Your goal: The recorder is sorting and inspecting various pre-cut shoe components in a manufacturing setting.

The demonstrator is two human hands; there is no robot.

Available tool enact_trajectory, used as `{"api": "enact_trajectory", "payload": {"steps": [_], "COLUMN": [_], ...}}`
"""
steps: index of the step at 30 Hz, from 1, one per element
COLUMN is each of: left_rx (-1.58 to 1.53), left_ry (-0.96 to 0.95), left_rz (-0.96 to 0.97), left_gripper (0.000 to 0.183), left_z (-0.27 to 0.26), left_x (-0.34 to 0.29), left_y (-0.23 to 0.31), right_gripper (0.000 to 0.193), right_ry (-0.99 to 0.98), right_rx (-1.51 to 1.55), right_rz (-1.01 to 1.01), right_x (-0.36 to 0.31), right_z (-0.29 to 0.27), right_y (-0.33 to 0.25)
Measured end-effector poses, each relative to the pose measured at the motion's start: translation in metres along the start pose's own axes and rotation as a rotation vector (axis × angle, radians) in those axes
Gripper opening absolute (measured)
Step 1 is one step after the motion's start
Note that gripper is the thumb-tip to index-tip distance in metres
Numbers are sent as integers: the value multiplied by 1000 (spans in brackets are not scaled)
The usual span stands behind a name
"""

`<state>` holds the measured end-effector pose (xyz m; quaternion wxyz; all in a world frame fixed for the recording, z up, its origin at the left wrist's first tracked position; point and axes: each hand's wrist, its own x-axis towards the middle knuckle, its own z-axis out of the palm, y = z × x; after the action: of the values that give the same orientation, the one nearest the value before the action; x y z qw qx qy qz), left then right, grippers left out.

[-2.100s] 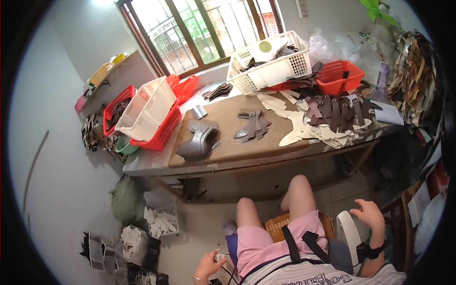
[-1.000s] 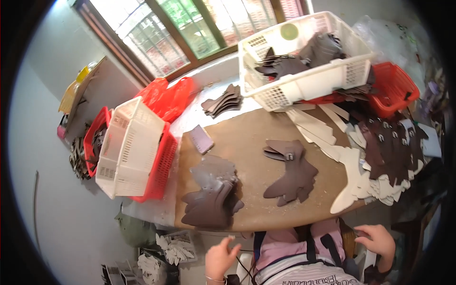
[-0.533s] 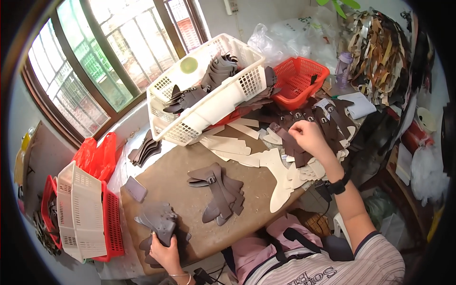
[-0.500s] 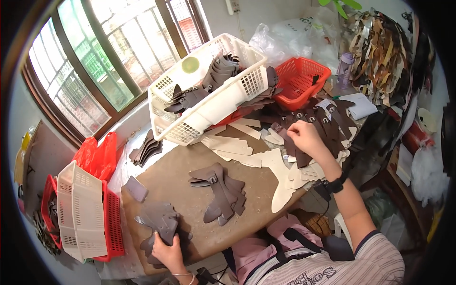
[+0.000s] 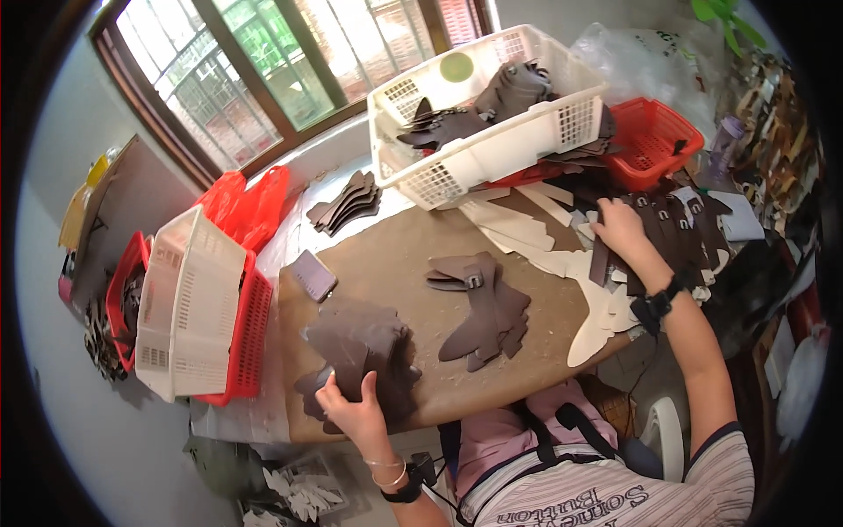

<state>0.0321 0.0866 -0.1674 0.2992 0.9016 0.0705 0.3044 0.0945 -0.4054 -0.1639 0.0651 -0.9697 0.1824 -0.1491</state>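
Observation:
At the near left of the table, my left hand (image 5: 356,417) is at a loose pile of dark brown leather pieces (image 5: 378,329), with thumb and fingers on either side of one piece's lower edge. My right hand (image 5: 622,230) is farther right, its fingers bent together over a dark strip beside a row of brown leather straps with buckles (image 5: 672,224). What its fingertips hold is hidden. Between my hands lies a small stack of brown cut pieces (image 5: 485,307), topped by one with a buckle. Cream cut pieces (image 5: 593,307) are spread below my right hand.
A white basket (image 5: 492,158) full of brown pieces stands at the back, beside a red basket (image 5: 650,140). Stacked white and red baskets (image 5: 189,307) are at the left. A phone (image 5: 313,276) and fanned brown pieces (image 5: 347,204) lie near the table's left side.
The whole view has shifted, the table now sitting higher and farther right. My right hand has lowered onto the dark strips. My left hand stays at the left pile, its thumb and fingers farther apart.

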Motion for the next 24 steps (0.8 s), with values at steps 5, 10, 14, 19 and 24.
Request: {"api": "enact_trajectory", "payload": {"steps": [5, 10, 14, 19, 24], "left_rx": [-93, -478, -892, -1013, -891], "left_ry": [125, -220, -557, -751, -730], "left_rz": [137, 141, -305, -160, -64], "left_gripper": [43, 13, 11, 10, 8], "left_z": [-46, -55, -22, 12, 11], "left_x": [-12, -44, -61, -66, -83], "left_y": [53, 101, 126, 149, 148], "right_gripper": [36, 44, 35, 23, 20], "right_ry": [-110, 26, -233, -714, -421], "right_rx": [0, 396, 1360, 1883, 1743], "right_rz": [51, 2, -17, 142, -19], "right_x": [11, -25, -98, -182, -195], "right_z": [1, -37, -90, -117, -81], "right_y": [-5, -7, -33, -83, -104]}}
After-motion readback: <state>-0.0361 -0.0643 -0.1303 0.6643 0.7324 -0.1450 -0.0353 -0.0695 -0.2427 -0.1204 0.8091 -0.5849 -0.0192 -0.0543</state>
